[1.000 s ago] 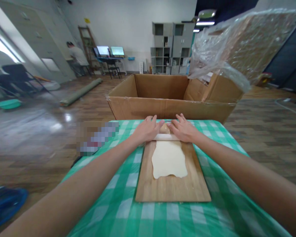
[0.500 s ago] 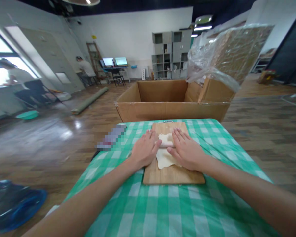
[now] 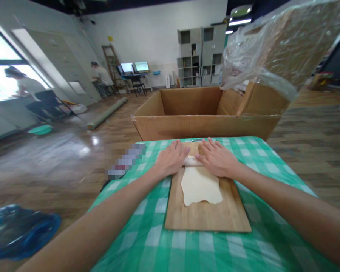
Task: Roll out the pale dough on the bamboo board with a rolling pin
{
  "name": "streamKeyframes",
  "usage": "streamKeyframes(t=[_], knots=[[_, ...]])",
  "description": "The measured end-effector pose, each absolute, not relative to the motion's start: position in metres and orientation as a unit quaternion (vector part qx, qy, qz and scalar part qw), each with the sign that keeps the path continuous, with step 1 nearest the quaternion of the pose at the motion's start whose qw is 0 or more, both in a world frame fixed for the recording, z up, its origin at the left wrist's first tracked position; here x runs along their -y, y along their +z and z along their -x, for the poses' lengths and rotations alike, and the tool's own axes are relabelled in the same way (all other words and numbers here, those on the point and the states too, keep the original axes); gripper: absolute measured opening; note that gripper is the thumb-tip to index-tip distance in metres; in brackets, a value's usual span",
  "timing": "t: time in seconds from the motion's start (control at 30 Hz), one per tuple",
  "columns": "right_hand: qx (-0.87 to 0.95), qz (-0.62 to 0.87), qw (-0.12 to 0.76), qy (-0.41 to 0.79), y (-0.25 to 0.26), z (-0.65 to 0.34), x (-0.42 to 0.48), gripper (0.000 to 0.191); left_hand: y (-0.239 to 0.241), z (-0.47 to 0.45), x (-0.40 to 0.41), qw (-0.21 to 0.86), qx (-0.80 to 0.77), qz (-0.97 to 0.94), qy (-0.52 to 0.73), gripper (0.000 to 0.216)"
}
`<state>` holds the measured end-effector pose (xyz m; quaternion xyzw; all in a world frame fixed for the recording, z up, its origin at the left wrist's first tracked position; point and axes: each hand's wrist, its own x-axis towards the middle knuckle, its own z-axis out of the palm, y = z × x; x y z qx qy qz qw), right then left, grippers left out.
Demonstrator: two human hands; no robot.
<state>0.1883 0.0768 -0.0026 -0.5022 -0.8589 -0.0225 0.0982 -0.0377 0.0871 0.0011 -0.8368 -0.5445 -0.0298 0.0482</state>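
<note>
A thin, pale sheet of dough [image 3: 201, 186] with an uneven edge lies on a wooden cutting board [image 3: 206, 220]. Across its far end rests a whitish rolling pin [image 3: 193, 161], of which only the middle shows between my hands. My left hand [image 3: 172, 156] lies flat over the pin's left end, fingers stretched forward. Over the right end my right hand [image 3: 217, 158] is flat too, its fingers extended and slightly apart. Both palms hide the pin's ends. Dough shows on the near side of the pin.
A green-and-white checked cloth [image 3: 184, 251] covers the table. At its left edge lies a blurred-out flat object [image 3: 126, 160]. Beyond the table stands a large open cardboard box [image 3: 170, 126]. A blue plastic bag [image 3: 19, 230] is low on the left. Two people sit farther back.
Both hands and the rolling pin have moved away from me toward the board's far end. More of the dough and the near part of the board now show. The view has shifted slightly.
</note>
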Motion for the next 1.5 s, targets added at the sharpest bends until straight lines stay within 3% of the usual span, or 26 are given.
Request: streamKeyframes(t=[0.47,0.73,0.97,1.13,1.5], knots=[[0.832,0.545,0.105,-0.015,-0.008,-0.191,-0.12,0.091,0.003,0.033,-0.148,0.063,0.525,0.849,-0.017,0.062],[0.83,0.54,0.121,-0.064,-0.003,-0.177,-0.065,0.088,-0.016,0.053,-0.11,0.118,0.454,0.883,-0.029,0.055],[0.84,0.528,0.126,-0.019,-0.003,-0.163,-0.007,0.087,-0.015,0.065,-0.075,0.048,0.488,0.866,-0.094,0.061],[0.856,0.491,0.157,-0.023,-0.01,-0.159,0.027,0.089,-0.019,0.083,-0.04,0.061,0.441,0.889,-0.108,0.068],[0.851,0.515,0.098,0.004,-0.001,-0.174,-0.077,0.085,-0.005,0.054,-0.09,0.062,0.521,0.85,-0.052,0.066]])
